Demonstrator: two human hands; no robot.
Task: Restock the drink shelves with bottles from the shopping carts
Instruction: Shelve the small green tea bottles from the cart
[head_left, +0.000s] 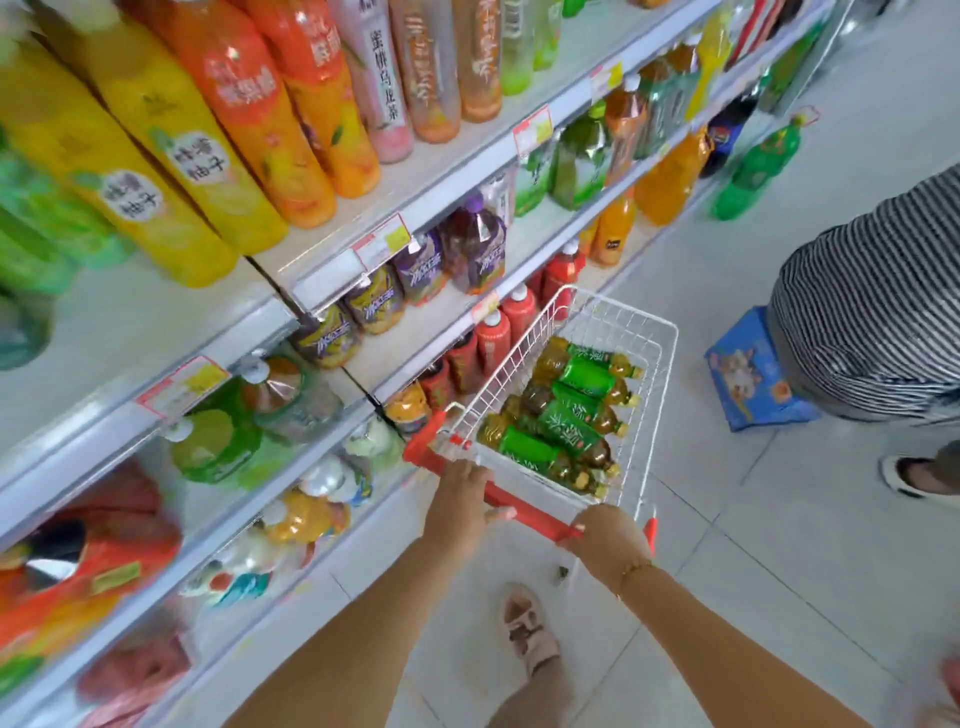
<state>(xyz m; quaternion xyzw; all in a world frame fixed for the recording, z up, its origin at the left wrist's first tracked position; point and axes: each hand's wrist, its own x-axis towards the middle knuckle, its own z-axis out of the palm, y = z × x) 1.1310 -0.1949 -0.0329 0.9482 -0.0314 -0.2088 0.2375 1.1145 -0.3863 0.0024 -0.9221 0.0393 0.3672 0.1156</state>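
Observation:
A small white wire shopping cart (660, 343) with a red handle bar (524, 512) stands on the tiled floor beside the drink shelves (415, 208). Several green-labelled tea bottles (566, 410) lie inside it. My left hand (460, 499) grips the handle near its left end. My right hand (608, 538) grips the same handle near its right end. The shelves on the left hold rows of yellow, orange, pink, purple, red and green bottles.
A person in a striped top (872, 291) bends over at the right, with a blue package (753, 369) on the floor beside them. A green bottle (758, 166) stands on the floor farther along the aisle. My foot (527, 629) is below the cart.

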